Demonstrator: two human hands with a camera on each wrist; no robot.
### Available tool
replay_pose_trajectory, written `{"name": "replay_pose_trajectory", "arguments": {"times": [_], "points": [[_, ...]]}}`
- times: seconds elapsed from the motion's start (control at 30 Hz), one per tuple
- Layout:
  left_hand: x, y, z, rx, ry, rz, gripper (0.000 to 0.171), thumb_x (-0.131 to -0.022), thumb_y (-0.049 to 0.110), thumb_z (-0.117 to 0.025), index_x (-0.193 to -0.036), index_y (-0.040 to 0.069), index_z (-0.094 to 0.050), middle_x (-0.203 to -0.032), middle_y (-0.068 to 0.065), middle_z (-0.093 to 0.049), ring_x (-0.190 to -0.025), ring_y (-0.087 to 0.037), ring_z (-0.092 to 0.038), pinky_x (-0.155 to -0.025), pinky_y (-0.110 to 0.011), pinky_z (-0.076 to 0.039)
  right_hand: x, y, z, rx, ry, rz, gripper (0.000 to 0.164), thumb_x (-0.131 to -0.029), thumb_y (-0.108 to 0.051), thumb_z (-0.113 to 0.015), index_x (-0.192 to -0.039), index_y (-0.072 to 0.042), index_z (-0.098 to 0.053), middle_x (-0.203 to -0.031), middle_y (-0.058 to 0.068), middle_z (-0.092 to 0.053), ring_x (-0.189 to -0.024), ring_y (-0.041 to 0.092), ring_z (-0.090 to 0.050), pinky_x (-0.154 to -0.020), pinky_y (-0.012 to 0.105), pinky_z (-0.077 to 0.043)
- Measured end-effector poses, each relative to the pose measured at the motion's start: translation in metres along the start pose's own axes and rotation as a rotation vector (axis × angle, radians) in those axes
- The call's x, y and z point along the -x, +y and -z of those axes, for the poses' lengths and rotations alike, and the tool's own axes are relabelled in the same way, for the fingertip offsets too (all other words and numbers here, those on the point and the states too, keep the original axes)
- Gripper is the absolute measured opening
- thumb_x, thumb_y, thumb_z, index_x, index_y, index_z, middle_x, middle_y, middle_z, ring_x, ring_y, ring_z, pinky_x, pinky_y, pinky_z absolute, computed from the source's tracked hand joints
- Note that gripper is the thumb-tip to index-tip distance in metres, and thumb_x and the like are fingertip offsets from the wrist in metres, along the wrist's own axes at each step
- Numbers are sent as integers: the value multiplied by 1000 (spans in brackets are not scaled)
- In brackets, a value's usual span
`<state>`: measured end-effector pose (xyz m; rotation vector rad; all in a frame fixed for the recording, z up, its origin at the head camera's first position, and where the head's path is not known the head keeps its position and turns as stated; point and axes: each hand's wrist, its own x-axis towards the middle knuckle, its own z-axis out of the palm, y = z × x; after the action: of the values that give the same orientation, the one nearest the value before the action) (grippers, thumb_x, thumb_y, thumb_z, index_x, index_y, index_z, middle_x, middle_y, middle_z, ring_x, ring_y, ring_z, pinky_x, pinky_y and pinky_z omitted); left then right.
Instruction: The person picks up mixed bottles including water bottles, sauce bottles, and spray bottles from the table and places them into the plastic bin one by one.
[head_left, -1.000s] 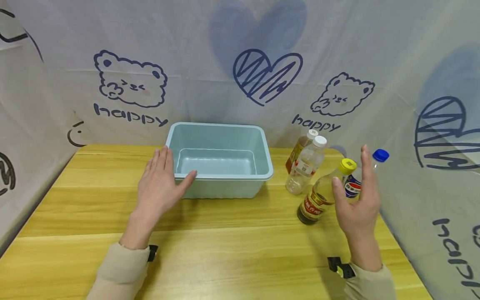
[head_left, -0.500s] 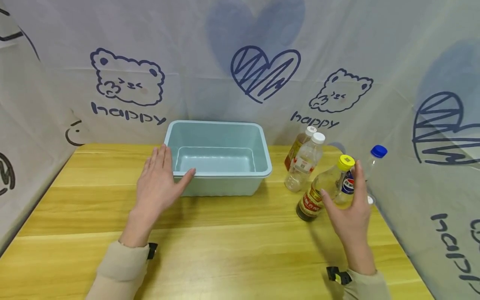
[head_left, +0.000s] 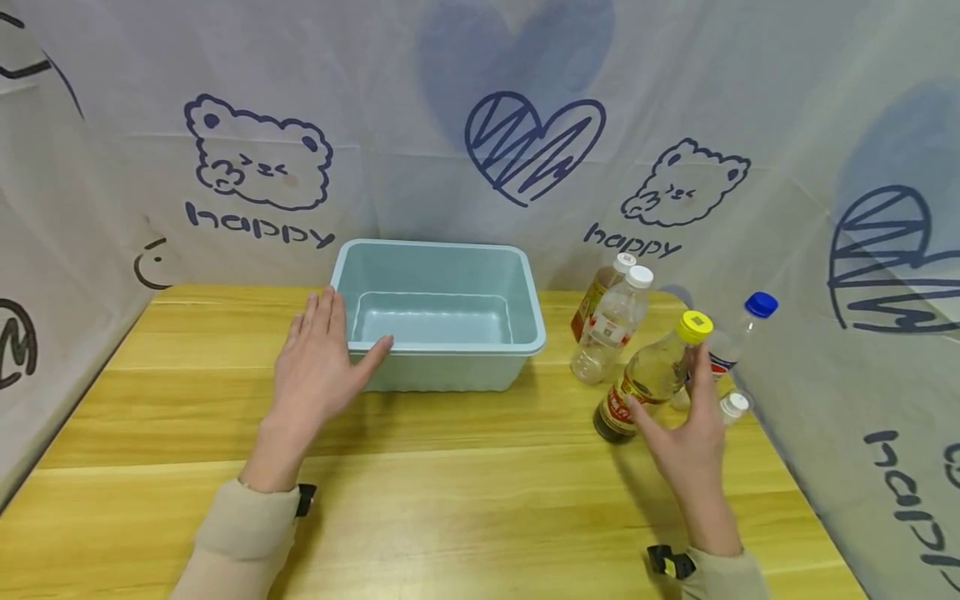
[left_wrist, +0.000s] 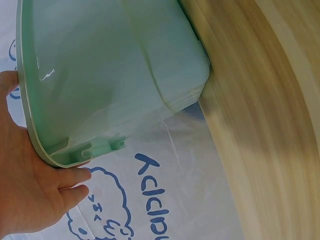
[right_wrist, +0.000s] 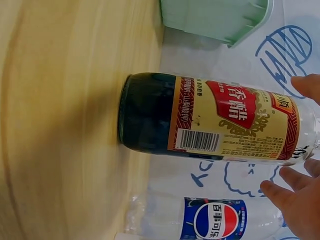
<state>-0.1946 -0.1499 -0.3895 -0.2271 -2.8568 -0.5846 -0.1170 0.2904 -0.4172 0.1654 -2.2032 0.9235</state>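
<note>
Wooden table [head_left: 450,500], right fingers [head_left: 702,387] either side of yellow-capped bottle [head_left: 651,375]

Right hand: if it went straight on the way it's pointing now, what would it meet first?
Probably the yellow-capped bottle, which appears in the opening of the right hand; depth leaves it unclear whether they already touch.

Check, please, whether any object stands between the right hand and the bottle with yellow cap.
Nothing visible does: the right hand has thumb and fingers to either side of the yellow-capped bottle. The Pepsi bottle stands past the fingers, outside that gap.
</note>
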Motion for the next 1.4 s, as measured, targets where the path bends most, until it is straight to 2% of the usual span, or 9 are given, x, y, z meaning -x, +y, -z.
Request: {"name": "replay_pose_trajectory", "arguments": {"times": [0.33, 0.5, 0.6, 0.73, 0.9, 1.17, 1.4], "points": [[0, 0, 0, 0, -2, 3, 108, -100, 75, -38, -162, -10, -14, -171, -27, -10, -158, -45, -8, -128, -59, -11, 3, 2, -4, 10, 5, 51, 122, -69, 10, -90, -167, -7, -18, -160, 25, -41, -137, 52, -48, -112, 14, -36], [1, -1, 0, 0, 1, -1, 107, -100, 74, -40, -161, -10, -15, -170, -28, -11, -158, -44, -9, -128, -59, -11, 3, 4, -6, 13, -9, 8, 125, -70, 12, -89, -168, -10, -15, -162, 22, -40, -137, 50, -48, -107, 8, -35], [1, -1, -1, 0, -1, -2, 107, -100, 74, -40, -161, -10, -15, -170, -28, -11, -158, -44, -8, -128, -59, -11, 4, 5, -6, 16, -15, -22, 125, -72, 12, -89, -168, -12, -14, -164, 18, -38, -138, 49, -48, -108, 12, -38], [1, -1, -1, 0, -1, -1, 107, -100, 75, -38, -162, -10, -14, -170, -28, -11, -158, -44, -9, -128, -58, -11, 5, 6, -7, 14, -3, -20, 122, -73, 12, -88, -168, -12, -15, -164, 15, -38, -135, 50, -51, -105, 13, -42], [1, -1, 0, 2, 3, -1, 107, -100, 75, -39, -161, -10, -15, -170, -27, -11, -158, -44, -9, -128, -58, -11, 4, 5, -9, 3, 14, 5, 118, -74, 14, -86, -167, -10, -18, -163, 13, -41, -128, 51, -56, -101, 9, -42], [1, -1, -1, 9, 2, 2, 107, -100, 74, -39, -162, -10, -14, -170, -27, -11, -158, -44, -9, -128, -59, -11, 5, 6, -9, 1, 8, -52, 119, -75, 13, -87, -168, -17, -19, -160, 19, -42, -130, 49, -55, -100, 7, -41], [0, -1, -2, 11, 2, 4, 107, -100, 74, -39, -162, -10, -14, -171, -27, -10, -159, -43, -8, -128, -59, -10, 4, 8, -8, -30, 29, -50, 117, -72, 16, -87, -167, -14, -24, -154, 24, -47, -125, 44, -57, -99, 7, -44]]}}
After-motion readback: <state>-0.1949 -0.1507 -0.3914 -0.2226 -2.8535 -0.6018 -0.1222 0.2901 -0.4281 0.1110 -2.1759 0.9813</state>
